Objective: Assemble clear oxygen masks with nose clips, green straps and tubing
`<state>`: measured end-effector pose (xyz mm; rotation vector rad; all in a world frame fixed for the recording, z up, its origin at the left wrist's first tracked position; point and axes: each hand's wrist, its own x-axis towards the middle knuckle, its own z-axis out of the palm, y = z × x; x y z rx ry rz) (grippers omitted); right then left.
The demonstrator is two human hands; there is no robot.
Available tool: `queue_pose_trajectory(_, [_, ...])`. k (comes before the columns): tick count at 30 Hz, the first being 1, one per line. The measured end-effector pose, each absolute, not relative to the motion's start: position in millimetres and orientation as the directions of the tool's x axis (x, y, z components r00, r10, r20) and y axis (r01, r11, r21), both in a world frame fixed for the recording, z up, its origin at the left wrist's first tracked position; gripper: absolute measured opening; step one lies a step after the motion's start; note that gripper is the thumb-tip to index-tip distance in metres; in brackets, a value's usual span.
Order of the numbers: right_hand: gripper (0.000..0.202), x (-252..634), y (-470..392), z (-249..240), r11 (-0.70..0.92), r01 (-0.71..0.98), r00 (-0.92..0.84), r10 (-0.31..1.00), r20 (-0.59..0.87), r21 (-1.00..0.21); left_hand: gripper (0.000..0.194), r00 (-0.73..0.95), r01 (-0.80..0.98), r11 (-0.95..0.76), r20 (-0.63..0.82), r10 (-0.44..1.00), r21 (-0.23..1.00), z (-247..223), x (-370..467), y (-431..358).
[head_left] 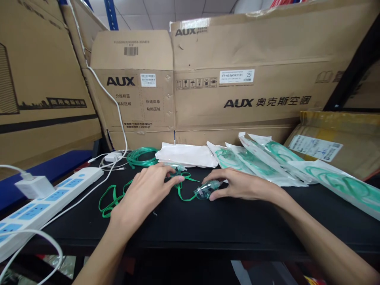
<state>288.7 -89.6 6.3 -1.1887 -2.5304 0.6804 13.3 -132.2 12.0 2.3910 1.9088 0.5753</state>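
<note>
My right hand (pixel 234 184) grips a small clear green oxygen mask (pixel 204 190) between thumb and fingers, just above the black tabletop. A green elastic strap (pixel 185 199) runs from this mask toward my left hand (pixel 151 184). The fingers of that hand are curled over a second clear green mask (pixel 178 168), partly hidden behind them. More green strap (pixel 108 204) lies loose on the table left of my left wrist. Beyond that hand sits a coil of green tubing (pixel 142 157), next to a white paper pouch (pixel 186 155).
Several sealed pouches with green tubing (pixel 261 164) lie at the right. A white power strip (pixel 50 202) with a plugged-in charger (pixel 35 186) and white cable (pixel 118 107) is at the left. Cardboard boxes (pixel 237 51) wall the back; a taped carton (pixel 350 146) stands right.
</note>
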Motion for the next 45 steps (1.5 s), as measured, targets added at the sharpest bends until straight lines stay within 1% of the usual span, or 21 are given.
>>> queue_pose_trajectory(2, [0.053,289,-89,6,0.557,0.653,-0.637,0.771,0.026,-0.513,0.050,0.148,0.955,-0.197,0.215,0.965,0.224,6,17,-131])
queue_pose_trajectory(4, [0.053,290,-88,6,0.559,0.654,-0.640,0.768,0.020,-0.510,0.052,0.166,0.959,-0.199,0.166,0.972,0.203,1,21,-130])
queue_pose_trajectory(6, [0.053,289,-88,6,0.559,0.655,-0.641,0.767,0.018,-0.509,0.045,0.202,0.957,-0.227,0.145,0.968,0.180,-3,24,-129])
queue_pose_trajectory(9, [0.053,289,-89,7,0.559,0.655,-0.643,0.766,0.014,-0.509,0.026,0.269,0.948,-0.286,0.130,0.954,0.138,-5,29,-130])
queue_pose_trajectory(11, [0.053,288,-90,8,0.557,0.656,-0.642,0.767,0.011,-0.510,0.022,0.298,0.940,-0.316,0.139,0.944,0.132,-3,30,-130])
queue_pose_trajectory(14, [0.053,288,-91,10,0.550,0.665,-0.633,0.774,0.010,-0.505,0.021,0.295,0.919,-0.340,0.222,0.929,0.198,5,26,-130])
queue_pose_trajectory(17, [0.054,287,-92,12,0.546,0.669,-0.630,0.777,0.006,-0.504,0.021,0.249,0.879,-0.375,0.386,0.888,0.296,20,9,-134])
queue_pose_trajectory(19, [0.053,287,-93,12,0.544,0.669,-0.630,0.776,0.001,-0.507,0.022,0.166,0.871,-0.360,0.488,0.857,0.334,33,-8,-142])
queue_pose_trajectory(22, [0.052,287,-93,13,0.537,0.670,-0.626,0.780,-0.002,-0.512,0.029,-0.024,0.900,-0.217,0.542,0.840,0.377,51,-37,-157])
queue_pose_trajectory(23, [0.052,287,-94,13,0.536,0.671,-0.626,0.780,-0.003,-0.513,0.031,-0.081,0.916,-0.151,0.538,0.839,0.372,55,-48,-161])
queue_pose_trajectory(25, [0.051,288,-93,13,0.537,0.669,-0.629,0.778,-0.005,-0.514,0.035,-0.143,0.949,-0.018,0.479,0.866,0.315,57,-69,-165])
queue_pose_trajectory(28, [0.050,288,-93,13,0.542,0.665,-0.634,0.773,-0.005,-0.514,0.039,-0.174,0.970,0.115,0.280,0.944,0.216,46,-98,-160])
queue_pose_trajectory(30, [0.049,288,-92,12,0.543,0.664,-0.634,0.774,-0.002,-0.514,0.050,-0.169,0.973,0.136,0.177,0.969,0.184,35,-111,-153])
queue_pose_trajectory(32, [0.049,288,-92,12,0.542,0.663,-0.634,0.773,-0.003,-0.516,0.058,-0.115,0.978,0.087,0.144,0.983,0.189,26,-116,-147])
queue_pose_trajectory(34, [0.051,288,-92,12,0.542,0.659,-0.637,0.771,-0.005,-0.521,0.058,-0.041,0.974,0.010,0.132,0.990,0.225,23,-112,-143])
queue_pose_trajectory(36, [0.054,288,-92,12,0.542,0.655,-0.642,0.767,-0.010,-0.526,0.058,0.019,0.961,-0.042,0.089,0.996,0.272,23,-103,-141])
queue_pose_trajectory(38, [0.054,289,-92,12,0.542,0.652,-0.647,0.762,-0.017,-0.529,0.060,0.052,0.951,-0.054,0.017,0.999,0.304,24,-93,-140])
queue_pose_trajectory(40, [0.053,289,-91,12,0.543,0.652,-0.651,0.758,-0.024,-0.529,0.062,0.061,0.950,-0.051,-0.023,0.998,0.310,25,-89,-138])
queue_pose_trajectory(42, [0.054,289,-91,12,0.544,0.653,-0.653,0.757,-0.028,-0.526,0.060,0.052,0.956,-0.052,0.007,0.999,0.288,27,-88,-136])
queue_pose_trajectory(45, [0.058,289,-90,11,0.547,0.655,-0.653,0.757,-0.027,-0.522,0.053,0.089,0.959,-0.128,0.160,0.983,0.252,34,-88,-139])
